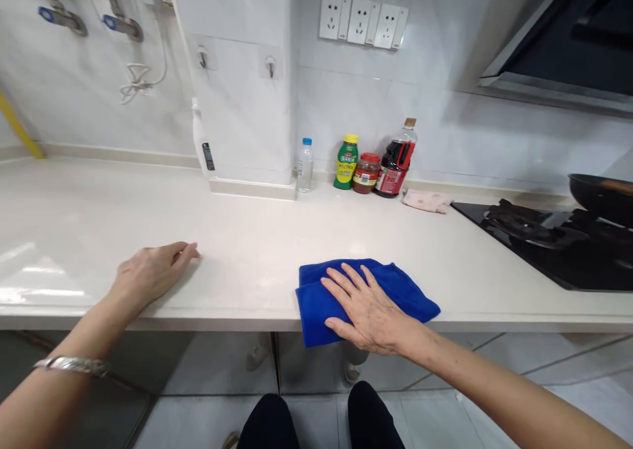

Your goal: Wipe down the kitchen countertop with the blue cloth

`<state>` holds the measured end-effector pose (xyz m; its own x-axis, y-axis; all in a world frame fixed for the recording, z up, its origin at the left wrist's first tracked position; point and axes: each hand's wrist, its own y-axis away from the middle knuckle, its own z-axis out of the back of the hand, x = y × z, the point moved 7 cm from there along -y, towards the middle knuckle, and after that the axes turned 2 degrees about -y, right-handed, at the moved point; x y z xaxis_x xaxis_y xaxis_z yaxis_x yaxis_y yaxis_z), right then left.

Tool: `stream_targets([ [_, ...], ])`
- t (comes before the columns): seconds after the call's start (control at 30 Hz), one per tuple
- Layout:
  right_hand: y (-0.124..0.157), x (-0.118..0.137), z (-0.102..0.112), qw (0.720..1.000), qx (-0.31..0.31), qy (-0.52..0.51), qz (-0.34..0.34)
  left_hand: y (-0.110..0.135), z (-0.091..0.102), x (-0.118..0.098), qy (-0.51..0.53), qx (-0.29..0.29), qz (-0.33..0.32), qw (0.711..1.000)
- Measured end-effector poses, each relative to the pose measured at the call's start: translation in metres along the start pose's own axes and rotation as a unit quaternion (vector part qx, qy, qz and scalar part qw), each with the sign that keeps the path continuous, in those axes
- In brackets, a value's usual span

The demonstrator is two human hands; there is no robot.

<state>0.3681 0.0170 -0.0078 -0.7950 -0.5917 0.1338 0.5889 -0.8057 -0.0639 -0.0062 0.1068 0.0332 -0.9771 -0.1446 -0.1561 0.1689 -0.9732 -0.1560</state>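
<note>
My right hand point(364, 308) lies flat with fingers spread on a folded blue cloth point(316, 291) at the front edge of the pale countertop point(247, 231); part of the cloth hangs over the edge. My left hand point(153, 271) rests on the bare counter to the left, fingers loosely curled and pointing right, holding nothing. A bracelet sits on my left wrist.
Against the back wall stand a clear water bottle point(305, 165), a green bottle point(346, 162), a red jar point(366, 173) and a dark sauce bottle point(395, 162). A pink rag point(426, 201) lies beside a black gas hob point(548, 238) with a pan point(601, 195). A white bottle point(202, 142) stands by the pillar.
</note>
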Motion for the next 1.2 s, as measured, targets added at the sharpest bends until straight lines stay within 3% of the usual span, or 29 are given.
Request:
stream_targets([
  [0.07, -0.015, 0.013, -0.004, 1.0, 0.003, 0.002, 0.004, 0.009, 0.002, 0.026, 0.04, -0.017, 0.039, 0.998],
  [0.13, -0.032, 0.03, -0.008, 1.0, 0.007, 0.007, 0.017, 0.017, 0.002, 0.037, 0.116, -0.033, 0.055, 0.991],
  [0.27, -0.068, 0.068, -0.017, 0.997, 0.019, 0.005, 0.068, 0.024, 0.001, 0.04, 0.235, -0.089, 0.066, 0.966],
  [0.5, -0.129, 0.134, -0.022, 0.982, 0.08, -0.075, 0.156, 0.03, -0.004, 0.046, 0.255, -0.098, 0.089, 0.958],
  [0.63, -0.167, 0.157, -0.019, 0.966, 0.091, -0.124, 0.208, 0.034, 0.0, 0.049, 0.284, -0.119, 0.1, 0.946],
  [0.73, -0.203, 0.159, -0.018, 0.961, 0.079, -0.128, 0.234, 0.037, 0.005, 0.053, 0.296, -0.148, 0.124, 0.935],
  [0.87, -0.256, 0.146, -0.022, 0.969, 0.056, -0.118, 0.209, 0.039, 0.009, 0.058, 0.313, -0.17, 0.145, 0.923],
  [1.2, -0.362, 0.118, -0.031, 0.988, 0.037, -0.093, 0.12, 0.038, 0.002, 0.061, 0.323, -0.13, 0.162, 0.923],
])
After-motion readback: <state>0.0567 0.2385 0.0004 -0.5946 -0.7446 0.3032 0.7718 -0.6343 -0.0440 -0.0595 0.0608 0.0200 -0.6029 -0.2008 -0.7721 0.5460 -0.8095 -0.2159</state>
